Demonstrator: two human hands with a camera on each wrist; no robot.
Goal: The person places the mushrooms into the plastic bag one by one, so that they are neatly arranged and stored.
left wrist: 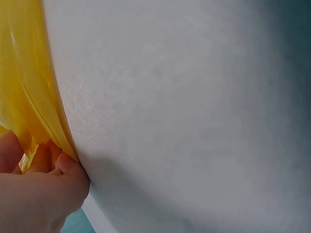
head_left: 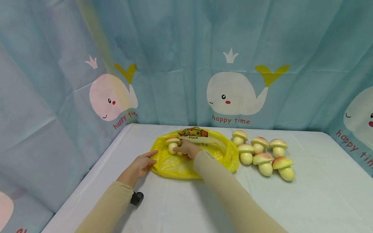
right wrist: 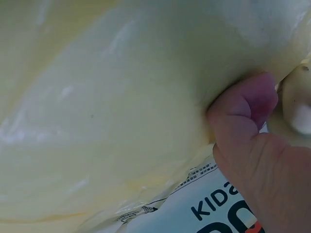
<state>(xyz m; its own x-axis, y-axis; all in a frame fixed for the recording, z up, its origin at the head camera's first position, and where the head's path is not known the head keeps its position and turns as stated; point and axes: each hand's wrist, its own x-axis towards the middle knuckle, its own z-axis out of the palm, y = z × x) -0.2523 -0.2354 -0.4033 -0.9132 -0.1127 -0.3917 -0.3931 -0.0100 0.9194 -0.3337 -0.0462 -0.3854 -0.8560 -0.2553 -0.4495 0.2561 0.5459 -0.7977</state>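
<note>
A yellow plastic bag (head_left: 175,173) with a printed duck and the letters KIDS lies spread on the table, its mouth wide. At its left rim, my left hand (head_left: 141,165) pinches the plastic; the left wrist view shows the gathered yellow film (left wrist: 34,82) between thumb and fingers. Inside the bag's mouth, my right hand (head_left: 188,149) holds a mushroom (head_left: 173,148) with a pale stem and reddish-yellow cap. Only part of that mushroom (right wrist: 297,99) shows at the right edge of the right wrist view, beside the bent digits. Some right fingers are hidden.
Several similar mushrooms (head_left: 263,164) stand and lie clustered on the white table (head_left: 314,194), close by the bag's right side. A blue curtain (head_left: 180,64) with whale prints hangs behind the table and along its left side.
</note>
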